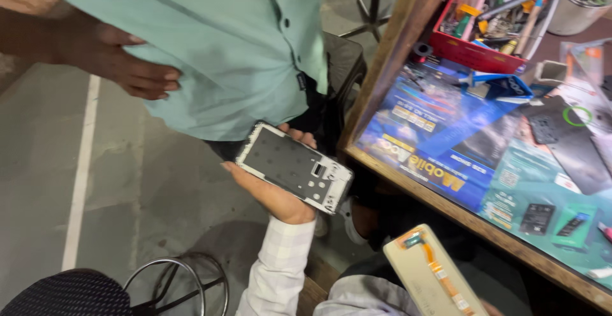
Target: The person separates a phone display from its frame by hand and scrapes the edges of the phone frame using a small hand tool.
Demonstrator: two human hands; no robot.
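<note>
The left hand [271, 191] cradles a phone frame [294, 167] at the centre of the frame, palm under it and fingertips curling over its upper edge. The frame is a stripped rectangular shell: white rim, dark flat inner plate, small cut-outs and screw posts crowded at its lower-right end, lying tilted with that end lower. At the bottom right, the right hand [491, 308] shows only as a sliver at the picture's edge under a pale panel [428, 271] (cream-coloured, with an orange ribbon cable running along it); its grip on the panel cannot be made out. To the right, a wood-edged counter [389, 54] runs diagonally, its top covered by glossy blue and teal posters [446, 131] with yellow lettering and pictures of phone parts. At the upper right sits a red tray [468, 51] full of tools. In the upper left, another person in a green shirt [236, 42] stands, one hand [137, 67] hanging.
</note>
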